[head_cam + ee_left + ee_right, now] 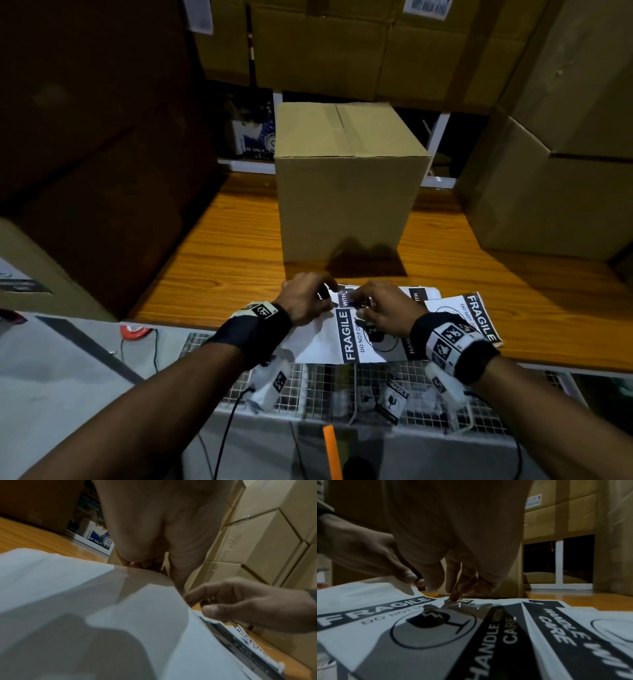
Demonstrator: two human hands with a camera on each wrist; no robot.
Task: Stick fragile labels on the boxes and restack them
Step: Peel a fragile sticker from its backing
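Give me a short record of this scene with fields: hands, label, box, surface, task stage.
left hand: fingers at far edge of top fragile label
right hand: fingers picking at the same edge
other labels: lying beside it, to the right
box: taped shut, upright beyond the hands, front unlabelled
surface: wooden table
stage: label not yet on the box

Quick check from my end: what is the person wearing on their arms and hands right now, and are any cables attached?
Both hands, left hand and right hand, are bare, and the forearms are unsleeved. Each wrist carries a black wristband bearing white tags with black square-pattern markers. A white camera unit with a marker hangs under each wrist, trailing a thin black cable.
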